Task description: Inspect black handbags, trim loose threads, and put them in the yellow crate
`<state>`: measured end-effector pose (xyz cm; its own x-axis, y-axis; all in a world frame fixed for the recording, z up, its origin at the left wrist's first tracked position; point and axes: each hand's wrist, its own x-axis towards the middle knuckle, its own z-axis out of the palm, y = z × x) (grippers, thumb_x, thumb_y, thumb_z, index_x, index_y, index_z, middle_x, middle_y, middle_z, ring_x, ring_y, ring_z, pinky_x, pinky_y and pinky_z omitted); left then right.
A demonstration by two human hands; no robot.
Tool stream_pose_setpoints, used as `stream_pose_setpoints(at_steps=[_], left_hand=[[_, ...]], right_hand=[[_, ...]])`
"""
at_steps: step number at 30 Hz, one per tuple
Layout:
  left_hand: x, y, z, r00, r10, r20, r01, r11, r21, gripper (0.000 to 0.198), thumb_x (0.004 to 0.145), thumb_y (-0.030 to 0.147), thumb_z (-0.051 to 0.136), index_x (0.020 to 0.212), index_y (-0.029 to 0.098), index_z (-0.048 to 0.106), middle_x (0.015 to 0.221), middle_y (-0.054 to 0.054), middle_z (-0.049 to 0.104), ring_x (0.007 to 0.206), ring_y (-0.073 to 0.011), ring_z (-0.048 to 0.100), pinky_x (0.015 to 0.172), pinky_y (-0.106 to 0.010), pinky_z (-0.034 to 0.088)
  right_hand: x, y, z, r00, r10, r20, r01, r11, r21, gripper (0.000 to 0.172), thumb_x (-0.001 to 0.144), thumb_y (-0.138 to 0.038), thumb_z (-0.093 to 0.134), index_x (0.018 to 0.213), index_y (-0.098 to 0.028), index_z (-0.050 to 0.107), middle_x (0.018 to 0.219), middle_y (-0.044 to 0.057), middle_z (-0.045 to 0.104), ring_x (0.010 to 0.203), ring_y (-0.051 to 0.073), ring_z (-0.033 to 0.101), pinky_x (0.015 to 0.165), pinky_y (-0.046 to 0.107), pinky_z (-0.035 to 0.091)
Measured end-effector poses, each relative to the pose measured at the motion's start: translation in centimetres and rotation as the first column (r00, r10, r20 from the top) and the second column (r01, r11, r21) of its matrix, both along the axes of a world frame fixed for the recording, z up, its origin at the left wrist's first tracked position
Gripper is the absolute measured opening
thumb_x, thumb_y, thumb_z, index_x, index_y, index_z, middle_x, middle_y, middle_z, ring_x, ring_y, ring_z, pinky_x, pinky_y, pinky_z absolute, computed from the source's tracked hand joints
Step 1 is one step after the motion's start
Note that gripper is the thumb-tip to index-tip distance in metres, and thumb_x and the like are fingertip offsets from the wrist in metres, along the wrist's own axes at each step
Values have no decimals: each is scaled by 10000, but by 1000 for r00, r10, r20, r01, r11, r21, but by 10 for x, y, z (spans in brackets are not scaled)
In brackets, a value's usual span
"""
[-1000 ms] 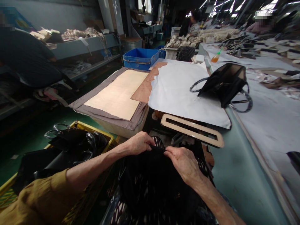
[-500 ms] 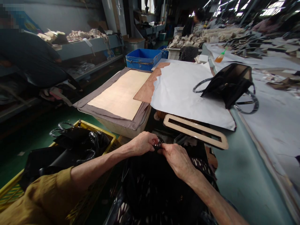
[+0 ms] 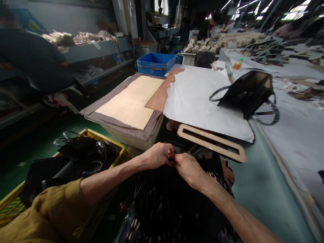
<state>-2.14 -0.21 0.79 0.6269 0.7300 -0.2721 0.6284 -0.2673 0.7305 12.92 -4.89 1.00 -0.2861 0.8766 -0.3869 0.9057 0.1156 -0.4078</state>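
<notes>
And the gap closes! Our left hand (image 3: 159,156) and right hand (image 3: 189,170) come fingertip to fingertip, each grip pinched on the edge of the black cloth (image 3: 177,202), which spreads below them towards us (too dark to read its folds). That suggests fine work on one small spot. A second ago, a stretch of edge spanned the hands; the bag (image 3: 239,96) stays on the desk (image 3: 263,189).

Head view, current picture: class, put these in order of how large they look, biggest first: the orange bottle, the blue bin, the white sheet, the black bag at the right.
1. White sheet
2. Black bag at the right
3. Blue bin
4. Orange bottle
</notes>
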Motion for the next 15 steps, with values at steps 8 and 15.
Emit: stream_pose_setpoints(at_steps=[8, 15], left_hand=[[-20, -15, 15, 998, 57, 37, -56, 998, -10, 643, 533, 256, 704, 1121, 201, 450, 1013, -41, 576, 894, -211, 530, 747, -276, 412], [-17, -28, 5, 924, 315, 217, -195, 876, -442, 715, 478, 37, 590, 1156, 182, 418, 856, 10, 587, 748, -149, 536, 558, -196, 418]], right_hand=[[10, 13, 16, 988, 27, -151, -26, 1000, 12, 208, 795, -260, 445, 722, -189, 627, 664, 9, 616, 667, 133, 540, 585, 217, 316], [32, 21, 45, 999, 43, -7, -43, 995, 85, 207, 723, -234, 500, 530, -162, 520, 529, -18, 489, 570, 109, 454, 520, 223, 251]])
